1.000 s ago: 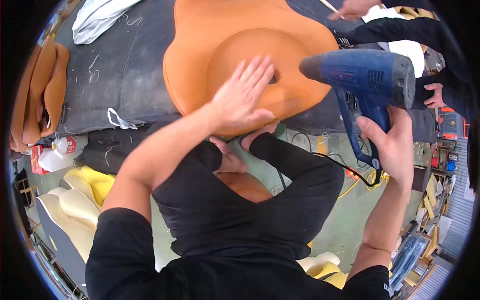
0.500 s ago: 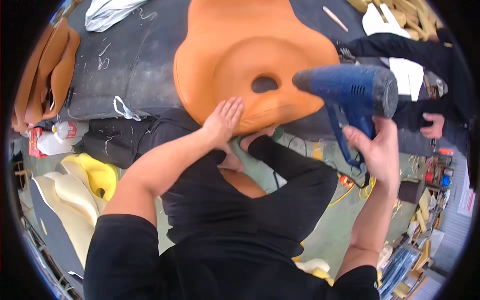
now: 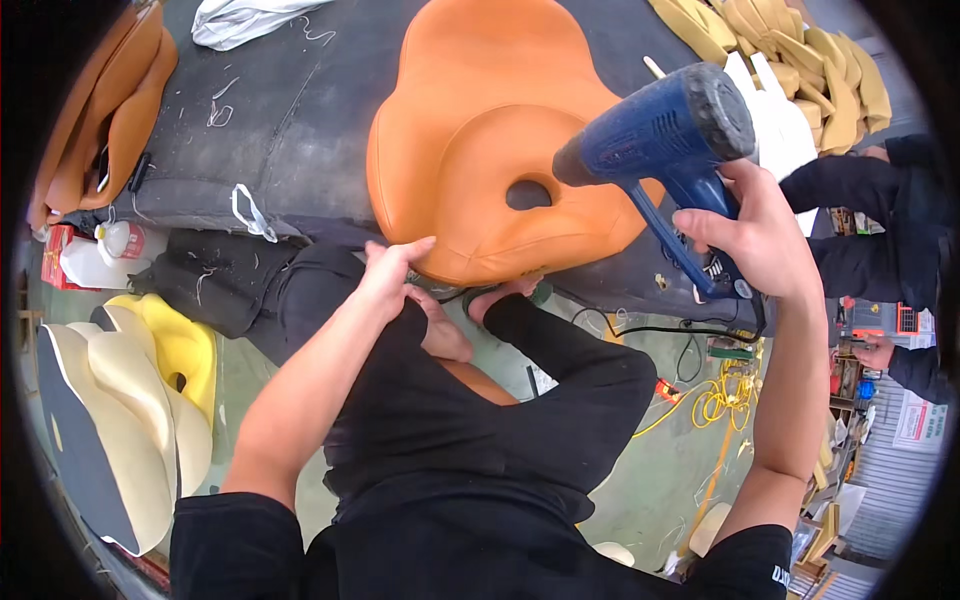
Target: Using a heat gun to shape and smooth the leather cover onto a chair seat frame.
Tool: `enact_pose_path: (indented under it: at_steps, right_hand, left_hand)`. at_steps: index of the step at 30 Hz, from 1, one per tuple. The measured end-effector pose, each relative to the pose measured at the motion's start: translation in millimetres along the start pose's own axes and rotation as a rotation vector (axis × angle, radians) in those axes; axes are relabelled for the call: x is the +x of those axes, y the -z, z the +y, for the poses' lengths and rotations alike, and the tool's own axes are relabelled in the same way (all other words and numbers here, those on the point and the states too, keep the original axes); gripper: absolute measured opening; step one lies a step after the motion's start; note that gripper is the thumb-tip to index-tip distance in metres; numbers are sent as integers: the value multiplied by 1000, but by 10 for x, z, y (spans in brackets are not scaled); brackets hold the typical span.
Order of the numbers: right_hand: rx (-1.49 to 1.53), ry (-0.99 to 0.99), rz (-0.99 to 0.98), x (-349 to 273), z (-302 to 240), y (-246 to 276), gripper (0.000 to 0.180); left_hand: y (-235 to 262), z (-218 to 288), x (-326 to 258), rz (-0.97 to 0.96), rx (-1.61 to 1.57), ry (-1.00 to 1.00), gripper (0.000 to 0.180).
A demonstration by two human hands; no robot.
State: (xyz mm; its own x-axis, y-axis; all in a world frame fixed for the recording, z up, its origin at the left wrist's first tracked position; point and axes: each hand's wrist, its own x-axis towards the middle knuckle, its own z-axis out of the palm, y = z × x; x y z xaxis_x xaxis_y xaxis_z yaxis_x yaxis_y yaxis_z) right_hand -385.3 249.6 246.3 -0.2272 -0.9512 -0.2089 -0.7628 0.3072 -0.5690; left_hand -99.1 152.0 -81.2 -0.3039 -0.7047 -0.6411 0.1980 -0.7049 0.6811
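Note:
An orange, leather-like seat cushion with a round hole near its front lies on the dark table. My right hand is wrapped round the handle of a blue heat gun. The gun is tilted above the cushion's right side, its dark nozzle aimed down and left near the hole. At the cushion's front left edge is my left hand, with a finger stretched out against the cover. Some of its fingers are partly hidden.
Folded orange covers lie at the left. Yellow and cream foam pieces stand below them, beside plastic bottles. Foam offcuts are heaped at the back right, near another person's dark sleeves. A black cord hangs from the gun.
My left hand has slid off the cushion's top to its front left edge. The heat gun has risen slightly, moved left and tilted more steeply downward. The view has shifted.

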Motion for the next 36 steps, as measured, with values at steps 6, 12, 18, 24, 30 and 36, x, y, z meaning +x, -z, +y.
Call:
enact_pose_path:
  at_steps: [6,12,18,24,30,36]
  right_hand:
    - [-136,-101,-93,269,-276,-75,44]
    - [-261,-147,-255,621,-218,-274,38]
    - [-195,-189,-227,734,130,-369,36]
    - [-350,-156,-246,881,59,-619,32]
    - [-435,-67,-180,993,354,-676,33]
    - [-524,-50,-242,1057,-38,-723,35]
  left_hand:
    - [-342,-625,212,6,27,-32,111]
    - [-302,-1028,135,-57,445,-25,101]
    - [-385,-471,-216,-264,250,257,36]
    - [-312,-741,-218,-578,1085,7,43]
    - [-370,-646,-294,-682,1211,-140,63]
    - [-384,-607,-310,-748,1275,-168,62]
